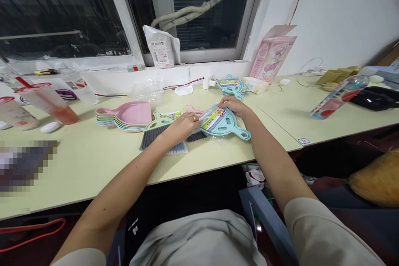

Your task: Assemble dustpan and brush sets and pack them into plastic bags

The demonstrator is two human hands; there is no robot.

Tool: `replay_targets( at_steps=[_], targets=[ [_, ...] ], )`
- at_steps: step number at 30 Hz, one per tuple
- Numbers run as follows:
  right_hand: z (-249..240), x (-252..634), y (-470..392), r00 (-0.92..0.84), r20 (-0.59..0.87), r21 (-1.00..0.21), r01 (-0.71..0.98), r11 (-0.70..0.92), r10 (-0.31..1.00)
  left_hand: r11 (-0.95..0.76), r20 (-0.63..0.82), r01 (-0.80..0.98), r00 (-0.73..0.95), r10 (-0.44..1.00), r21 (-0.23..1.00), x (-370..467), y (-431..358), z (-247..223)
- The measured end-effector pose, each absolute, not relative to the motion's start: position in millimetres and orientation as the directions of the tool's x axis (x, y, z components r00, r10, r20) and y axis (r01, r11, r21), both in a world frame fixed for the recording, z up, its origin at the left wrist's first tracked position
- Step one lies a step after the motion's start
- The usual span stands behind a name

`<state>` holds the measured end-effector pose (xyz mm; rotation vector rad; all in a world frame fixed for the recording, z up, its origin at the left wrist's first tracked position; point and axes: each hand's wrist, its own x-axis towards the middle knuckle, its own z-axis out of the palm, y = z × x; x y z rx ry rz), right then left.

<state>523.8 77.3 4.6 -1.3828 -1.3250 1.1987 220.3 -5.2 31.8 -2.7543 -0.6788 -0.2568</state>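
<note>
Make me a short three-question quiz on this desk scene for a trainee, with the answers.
1. True or false: the top piece in the stack of dustpans is pink.
2. What colour is the wrapped set that the right hand touches? a) pink b) light blue c) black
3. Fill in: in the picture, the pink box stands to the ____ of the white package.
Key: 1 true; 2 b; 3 right.

- My left hand [183,126] hides part of a pink handle [193,109].
- The left edge cuts off a cup [15,114].
- I can't read the print on the parcel [162,52].
- Pixelated patch [23,166]: I can't tell what.
</note>
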Motion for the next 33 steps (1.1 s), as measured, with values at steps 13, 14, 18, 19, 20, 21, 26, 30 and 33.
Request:
replay_targets(
  at_steps=[13, 14, 18, 19, 20, 21, 26, 30, 33],
  targets=[
    [2.9, 523.1, 77.0, -0.09, -0.098, -0.964, 0.256, -0.072, 0.991, -0.852, 0.308, 0.426, 0.89, 0.336, -0.303, 222.0, -2.7, 27.4],
    [2.9, 523.6, 77.5, -0.09, -0.094, -0.959, 0.274, -0.067, 0.991, -0.848, 0.315, 0.422, 0.892, 0.324, -0.32, 222.1, -2.5, 26.5],
    [1.3, 525.2, 80.1, -0.089, -0.056, -0.953, 0.302, -0.027, 0.994, -0.859, 0.343, 0.383, 0.901, 0.267, -0.339, 222.1, -3.7, 25.4],
    [0.3, 525.5, 80.8, -0.092, -0.046, -0.951, 0.308, -0.016, 0.995, -0.868, 0.339, 0.371, 0.905, 0.258, -0.329, 222.0, -4.4, 25.4],
    [-0.7, 525.8, 81.5, -0.095, -0.04, -0.949, 0.316, -0.008, 0.995, -0.875, 0.331, 0.364, 0.908, 0.257, -0.318, 222.0, -5.1, 25.3],
    [-1.9, 526.0, 82.1, -0.098, -0.034, -0.944, 0.33, 0.0, 0.995, -0.881, 0.319, 0.362, 0.91, 0.263, -0.305, 221.9, -5.7, 25.2],
    [-3.6, 525.4, 82.5, -0.098, -0.003, -0.892, 0.45, 0.042, 0.995, -0.88, 0.27, 0.39, 0.908, 0.32, -0.27, 222.1, -6.6, 25.0],
    [9.2, 521.0, 75.2, -0.074, -0.022, -0.869, 0.495, 0.018, 0.997, -0.841, 0.279, 0.449, 0.885, 0.372, -0.302, 223.7, -5.7, 25.1],
    [22.1, 515.6, 56.6, -0.019, 0.029, -0.795, 0.606, 0.035, 0.999, -0.786, 0.302, 0.508, 0.856, 0.419, -0.351, 225.7, -5.7, 24.3]
  ],
)
